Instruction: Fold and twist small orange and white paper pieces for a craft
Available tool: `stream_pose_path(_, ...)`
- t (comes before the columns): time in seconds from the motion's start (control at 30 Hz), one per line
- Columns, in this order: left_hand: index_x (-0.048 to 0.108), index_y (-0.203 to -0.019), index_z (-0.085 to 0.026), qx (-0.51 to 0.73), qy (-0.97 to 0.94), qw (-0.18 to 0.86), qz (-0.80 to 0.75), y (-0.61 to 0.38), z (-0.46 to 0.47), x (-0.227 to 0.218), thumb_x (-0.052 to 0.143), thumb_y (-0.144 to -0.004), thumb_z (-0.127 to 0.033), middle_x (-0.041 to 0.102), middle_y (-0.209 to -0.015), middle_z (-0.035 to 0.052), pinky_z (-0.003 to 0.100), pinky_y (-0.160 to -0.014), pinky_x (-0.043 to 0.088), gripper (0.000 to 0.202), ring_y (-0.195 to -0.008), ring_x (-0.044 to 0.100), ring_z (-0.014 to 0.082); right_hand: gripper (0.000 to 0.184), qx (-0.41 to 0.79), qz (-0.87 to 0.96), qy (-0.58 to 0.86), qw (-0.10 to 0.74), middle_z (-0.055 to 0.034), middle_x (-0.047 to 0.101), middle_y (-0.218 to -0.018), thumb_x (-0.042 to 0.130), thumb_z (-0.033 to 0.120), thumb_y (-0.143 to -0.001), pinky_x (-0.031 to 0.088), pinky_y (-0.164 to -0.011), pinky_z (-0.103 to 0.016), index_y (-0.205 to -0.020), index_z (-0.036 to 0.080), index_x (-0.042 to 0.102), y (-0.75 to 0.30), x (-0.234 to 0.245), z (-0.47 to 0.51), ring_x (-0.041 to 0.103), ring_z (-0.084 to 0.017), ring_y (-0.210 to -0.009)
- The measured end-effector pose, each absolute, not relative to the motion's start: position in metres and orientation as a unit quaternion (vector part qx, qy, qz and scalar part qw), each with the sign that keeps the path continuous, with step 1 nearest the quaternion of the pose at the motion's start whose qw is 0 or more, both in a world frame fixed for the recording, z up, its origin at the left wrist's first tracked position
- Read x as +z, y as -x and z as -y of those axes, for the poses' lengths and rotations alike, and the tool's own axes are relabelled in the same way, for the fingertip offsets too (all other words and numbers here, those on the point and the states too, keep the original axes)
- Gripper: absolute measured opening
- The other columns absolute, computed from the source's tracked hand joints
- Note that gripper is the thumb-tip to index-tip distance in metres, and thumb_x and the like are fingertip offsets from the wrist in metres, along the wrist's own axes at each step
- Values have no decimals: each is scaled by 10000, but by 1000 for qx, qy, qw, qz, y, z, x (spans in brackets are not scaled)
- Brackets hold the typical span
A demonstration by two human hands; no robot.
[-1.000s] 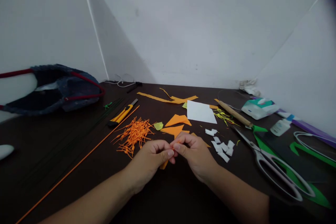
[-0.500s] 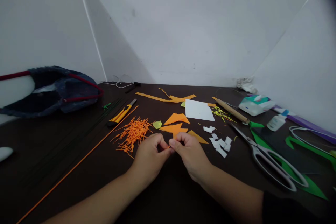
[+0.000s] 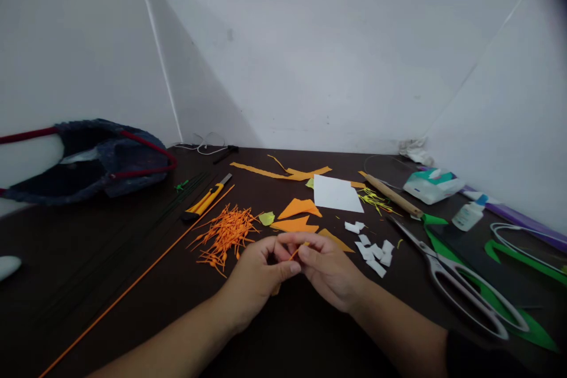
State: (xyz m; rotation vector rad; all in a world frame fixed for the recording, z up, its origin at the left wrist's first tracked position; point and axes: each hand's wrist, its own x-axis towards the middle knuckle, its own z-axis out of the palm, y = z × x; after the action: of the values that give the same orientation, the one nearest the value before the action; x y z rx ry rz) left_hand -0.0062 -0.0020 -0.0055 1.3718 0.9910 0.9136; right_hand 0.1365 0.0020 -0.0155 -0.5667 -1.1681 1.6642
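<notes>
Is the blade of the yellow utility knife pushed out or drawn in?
Pushed out. A short grey blade projects from the far end of the yellow utility knife, beyond its body.

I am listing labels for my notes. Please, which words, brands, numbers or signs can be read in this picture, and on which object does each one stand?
No text can be read anywhere.
White and teal packet: any print is too blurred.
Small bottle with blue cap: label too small to read.
Yellow utility knife: no legible marking.
White paper sheet: blank.
Orange strip pinched by left hand and right hand: no writing.
</notes>
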Motion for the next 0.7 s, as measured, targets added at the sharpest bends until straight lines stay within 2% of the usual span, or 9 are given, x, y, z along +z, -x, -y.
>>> stream_pose_path(0.13, 413, -554, -176, 384, -550, 629, -392, 7, 4, -3, 650, -619, -216, 398, -497, -84, 203, -450, 215, 249, -460, 299, 68, 79, 653, 519, 236, 497, -10, 544, -719, 641, 234, -700, 409, -643, -267, -691, 164, 675, -136, -16, -4, 514, -128, -696)
stream_pose_path(0.23, 448, -523, -166, 369, -558, 612, -421, 6, 5, 0, 615, -638, -176, 454, -468, -75, 206, -464, 245, 203, -452, 329, 69, 116, 649, 511, 262, 499, 11, 556, -621, 618, 253, -720, 417, -534, -265, -635, 175, 630, -134, -16, -3, 522, -117, -556)
stream_pose_path(0.37, 483, -487, -158, 374, -561, 598, -435, 7, 6, 1, 604, -656, -169, 527, -474, -49, 219, -561, 332, 208, -514, 450, 89, 222, 614, 502, 312, 523, 42, 543, -505, 647, 226, -678, 395, -476, -231, -512, 175, 508, -130, -15, -1, 499, -88, -463)
stream_pose_path(0.53, 524, -489, -162, 358, -564, 619, -412, 5, 8, 3, 596, -668, -181, 588, -513, -18, 251, -632, 381, 194, -565, 518, 116, 256, 623, 473, 337, 524, 69, 499, -436, 638, 251, -666, 339, -352, -204, -532, 187, 429, -127, -16, 2, 443, -69, -347)
stream_pose_path(0.7, 564, -488, -162, 347, -590, 614, -394, 4, 11, 7, 583, -679, -194, 604, -570, 0, 274, -677, 390, 194, -633, 540, 139, 317, 621, 442, 355, 541, 84, 473, -409, 644, 282, -659, 277, -289, -182, -563, 205, 352, -121, -17, 4, 414, -57, -286)
